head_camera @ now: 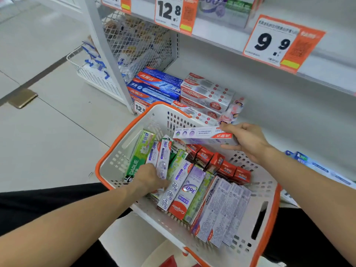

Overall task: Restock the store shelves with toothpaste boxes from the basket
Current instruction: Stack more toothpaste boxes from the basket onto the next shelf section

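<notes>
A white basket with an orange rim (pixel 113 147) sits in front of me, filled with several toothpaste boxes: a green Darlie box (pixel 139 153), purple 360 boxes (pixel 189 187), small red boxes (pixel 221 164) and pale boxes (pixel 221 209). My right hand (pixel 248 140) grips a white and red toothpaste box (pixel 202 133) above the basket's far edge, level with the bottom shelf. My left hand (pixel 149 179) reaches into the basket and holds a purple 360 box (pixel 163 160) among the others.
The bottom shelf (pixel 279 116) holds stacked blue boxes (pixel 156 87) and white-red Colgate boxes (pixel 206 93) at its left end. Price tags 12.8 (pixel 169 12) and 9.9 (pixel 273 43) hang on the shelf above. A wire rack (pixel 90 74) stands on the tiled floor at left.
</notes>
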Demonstrator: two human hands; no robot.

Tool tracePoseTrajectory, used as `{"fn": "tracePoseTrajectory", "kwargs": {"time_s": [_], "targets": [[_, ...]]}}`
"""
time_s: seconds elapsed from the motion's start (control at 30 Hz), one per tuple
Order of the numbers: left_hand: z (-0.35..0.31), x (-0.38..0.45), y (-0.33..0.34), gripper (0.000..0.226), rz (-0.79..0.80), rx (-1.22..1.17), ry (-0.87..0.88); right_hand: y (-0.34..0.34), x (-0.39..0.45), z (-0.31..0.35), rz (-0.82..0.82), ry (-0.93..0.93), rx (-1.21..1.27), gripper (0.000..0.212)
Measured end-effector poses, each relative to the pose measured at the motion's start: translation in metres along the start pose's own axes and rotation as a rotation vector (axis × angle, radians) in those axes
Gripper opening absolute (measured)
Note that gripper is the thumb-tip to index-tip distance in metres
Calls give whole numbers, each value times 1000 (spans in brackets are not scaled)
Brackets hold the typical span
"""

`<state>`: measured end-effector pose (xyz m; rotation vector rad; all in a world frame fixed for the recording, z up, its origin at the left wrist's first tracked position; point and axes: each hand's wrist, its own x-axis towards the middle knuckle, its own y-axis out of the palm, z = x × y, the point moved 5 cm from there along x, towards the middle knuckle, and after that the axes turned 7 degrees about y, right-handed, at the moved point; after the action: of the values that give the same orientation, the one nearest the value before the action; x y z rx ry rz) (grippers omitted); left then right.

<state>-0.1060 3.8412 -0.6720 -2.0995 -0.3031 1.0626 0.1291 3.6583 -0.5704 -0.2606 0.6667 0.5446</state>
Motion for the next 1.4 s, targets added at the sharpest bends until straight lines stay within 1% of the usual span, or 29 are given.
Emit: {"fn": "tracePoseTrajectory", "kwargs": {"time_s": [0.07, 0.1, 0.13, 0.17, 0.2, 0.23, 0.27, 0.3, 0.37, 0.43, 0.5, 0.6, 0.63, 0.67, 0.73, 0.8, 0.87, 0.93, 0.97, 1.07, 1.2, 1.23, 1.33, 1.4], "targets": [[-1, 1, -3, 31, 51, -109, -42, -5, -4, -2, -12, 11, 18, 27], [0, -1, -5, 26, 112, -237, -82, -8, -5, -1, -15, 10, 27, 27], [1, -3, -5, 21, 198, -420, -114, -11, -7, -1, -15, 10, 34, 28], [0, -8, -6, 23, 311, -620, -129, -14, -8, 0, -10, 10, 43, 28], [-2, -13, -6, 33, 417, -799, -122, -17, -8, 1, 1, 16, 58, 26], [-5, -18, -8, 43, 504, -905, -88, -19, -7, 1, 22, 27, 80, 23], [-11, -24, -11, 52, 568, -966, -38, -20, -7, 0, 56, 44, 109, 24], [-16, -27, -13, 62, 599, -998, 15, -21, -8, -1, 101, 70, 128, 28], [-32, -34, -21, 79, 602, -1088, 89, -21, -8, -3, 222, 136, 162, 33], [-48, -38, -32, 89, 544, -1204, 130, -16, -11, -4, 357, 187, 232, 39], [-62, -42, -46, 90, 481, -1290, 166, -10, -17, 0, 476, 181, 246, 52], [-78, -51, -69, 89, 406, -1415, 213, 0, -28, 9, 600, 90, 73, 80], [-83, -56, -75, 88, 389, -1433, 242, 4, -33, 13, 608, 70, 18, 82], [-89, -61, -80, 85, 366, -1434, 268, 9, -40, 18, 603, 34, -19, 80], [-98, -71, -87, 82, 305, -1432, 309, 18, -53, 32, 547, -129, -54, 77], [-110, -83, -94, 76, 246, -1417, 360, 24, -67, 48, 470, -316, -103, 79], [-127, -99, -106, 62, 180, -1402, 439, 27, -84, 62, 439, -442, -206, 81], [-145, -117, -121, 42, 80, -1380, 507, 27, -98, 70, 404, -513, -314, 83], [-151, -124, -128, 38, 29, -1375, 536, 24, -104, 75, 380, -545, -350, 81], [-172, -138, -140, 39, -75, -1367, 585, 9, -124, 92, 316, -632, -398, 71], [-206, -142, -147, 46, -100, -1367, 618, -18, -146, 117, 247, -661, -414, 48], [-214, -142, -148, 45, -91, -1351, 622, -26, -151, 123, 227, -666, -430, 47], [-242, -146, -156, 51, -31, -1249, 674, -55, -168, 143, 178, -662, -507, 51], [-262, -153, -163, 56, 31, -1079, 751, -80, -181, 159, 148, -658, -412, 56]]}}
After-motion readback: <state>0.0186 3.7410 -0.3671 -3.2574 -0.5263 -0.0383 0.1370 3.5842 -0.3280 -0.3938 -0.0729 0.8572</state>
